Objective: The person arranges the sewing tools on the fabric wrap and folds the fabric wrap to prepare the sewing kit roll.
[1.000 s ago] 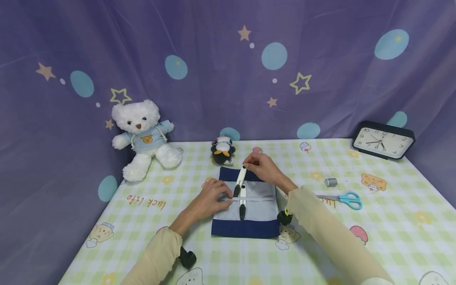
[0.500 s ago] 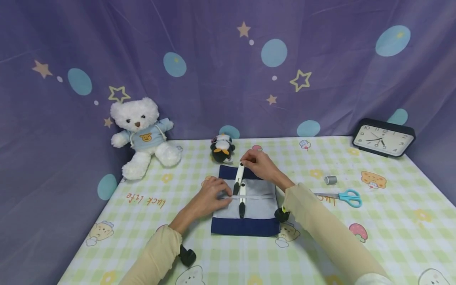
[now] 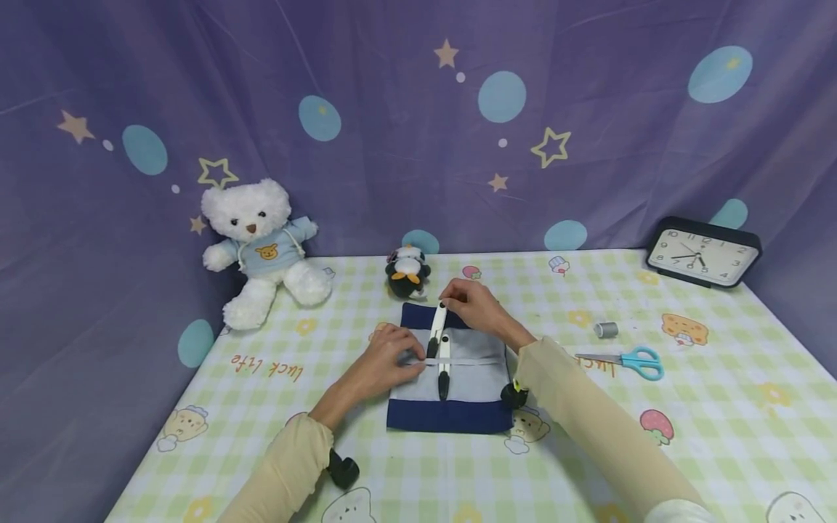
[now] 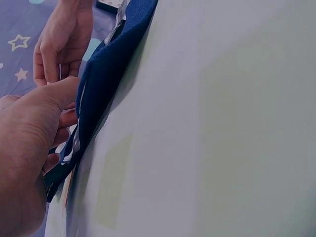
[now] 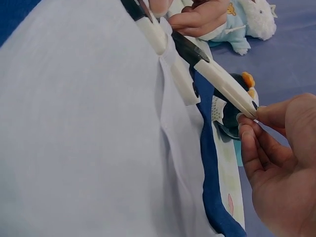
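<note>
A grey cloth organizer with navy ends (image 3: 451, 416) lies flat, crossed by a pale elastic band (image 3: 476, 362). My right hand (image 3: 480, 309) pinches the far end of a white pen with a black cap (image 3: 437, 323); its capped end points at the band. A similar pen (image 3: 445, 349) lies beside it, under the band. My left hand (image 3: 389, 363) pinches the band at its left part, thumb and fingertips together. In the right wrist view, the held pen (image 5: 227, 86) slants above the cloth, and the band (image 5: 169, 49) is raised near the left fingertips.
Right of the organizer are blue-handled scissors (image 3: 642, 362) and a grey thread spool (image 3: 607, 330). A penguin toy (image 3: 407, 274) sits just behind it. Farther back are a white teddy bear (image 3: 261, 250) and a black-framed clock (image 3: 702, 254).
My right hand and the held pen have shifted slightly left, the capped end staying close to the band. My left hand has kept its place. The head view has tilted a little.
</note>
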Action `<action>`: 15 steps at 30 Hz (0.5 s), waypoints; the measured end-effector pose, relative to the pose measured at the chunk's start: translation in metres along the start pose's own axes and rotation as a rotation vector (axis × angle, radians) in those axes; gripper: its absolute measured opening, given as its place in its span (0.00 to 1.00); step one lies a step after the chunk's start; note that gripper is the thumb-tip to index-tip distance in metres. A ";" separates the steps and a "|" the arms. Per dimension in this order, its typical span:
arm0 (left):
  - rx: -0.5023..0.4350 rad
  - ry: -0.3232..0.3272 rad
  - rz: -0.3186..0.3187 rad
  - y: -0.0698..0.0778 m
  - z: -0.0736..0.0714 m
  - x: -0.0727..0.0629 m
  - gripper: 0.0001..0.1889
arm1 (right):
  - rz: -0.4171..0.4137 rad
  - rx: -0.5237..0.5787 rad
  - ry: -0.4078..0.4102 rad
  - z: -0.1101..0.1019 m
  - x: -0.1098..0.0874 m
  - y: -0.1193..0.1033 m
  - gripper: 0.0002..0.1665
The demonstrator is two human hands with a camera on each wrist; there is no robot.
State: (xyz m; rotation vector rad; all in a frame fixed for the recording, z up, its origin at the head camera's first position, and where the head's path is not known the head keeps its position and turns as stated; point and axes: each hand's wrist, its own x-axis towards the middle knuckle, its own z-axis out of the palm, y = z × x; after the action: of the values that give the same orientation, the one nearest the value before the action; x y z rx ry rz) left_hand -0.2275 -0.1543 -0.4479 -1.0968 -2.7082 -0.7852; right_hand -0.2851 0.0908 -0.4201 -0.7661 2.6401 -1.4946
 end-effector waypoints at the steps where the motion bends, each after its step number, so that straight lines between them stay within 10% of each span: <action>1: -0.002 -0.001 0.000 0.000 0.000 0.000 0.03 | 0.006 -0.001 -0.002 0.001 0.000 0.001 0.09; 15: 0.002 0.003 -0.017 0.001 0.000 0.000 0.04 | 0.009 0.020 -0.023 0.000 0.000 0.003 0.09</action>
State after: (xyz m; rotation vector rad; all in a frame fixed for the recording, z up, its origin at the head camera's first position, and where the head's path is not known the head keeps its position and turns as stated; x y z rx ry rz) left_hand -0.2270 -0.1539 -0.4478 -1.0728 -2.7192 -0.7852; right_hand -0.2859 0.0916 -0.4225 -0.7641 2.6040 -1.4985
